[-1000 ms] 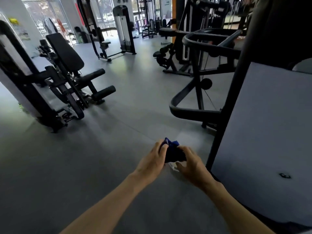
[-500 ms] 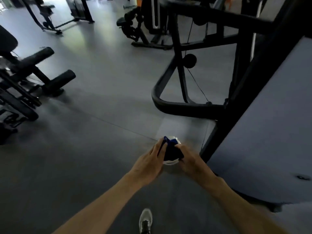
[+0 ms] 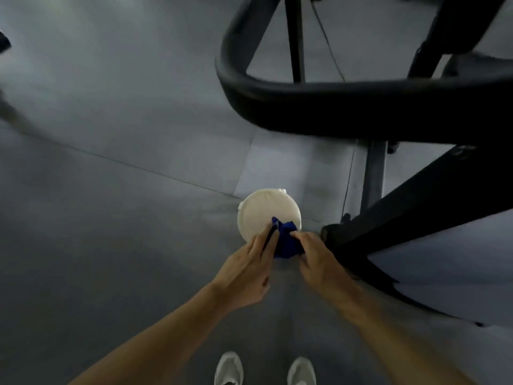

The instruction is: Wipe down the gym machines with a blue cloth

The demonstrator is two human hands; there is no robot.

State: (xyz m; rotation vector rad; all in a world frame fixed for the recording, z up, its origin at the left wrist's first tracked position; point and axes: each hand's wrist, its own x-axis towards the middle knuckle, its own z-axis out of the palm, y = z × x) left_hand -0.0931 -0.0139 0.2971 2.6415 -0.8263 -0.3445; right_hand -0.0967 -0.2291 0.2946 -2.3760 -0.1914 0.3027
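A crumpled blue cloth (image 3: 287, 240) sits between my two hands at the middle of the view. My left hand (image 3: 247, 270) holds its left side with the fingers along it, and my right hand (image 3: 319, 262) pinches its right side. Directly below the cloth stands a round white container (image 3: 263, 215) on the grey floor. A black gym machine frame (image 3: 347, 104) curves across the upper right, with a dark sloping bar (image 3: 410, 209) close to my right hand.
A pale grey panel (image 3: 458, 259) of the machine fills the right side. My two light shoes (image 3: 229, 368) show at the bottom edge. Grey floor (image 3: 111, 190) spreads to the left, with blurred dark equipment at the far left edge.
The view has tilted down from the gym room to the floor. Both hands keep holding the blue cloth, and the white container below them has come fully into sight.
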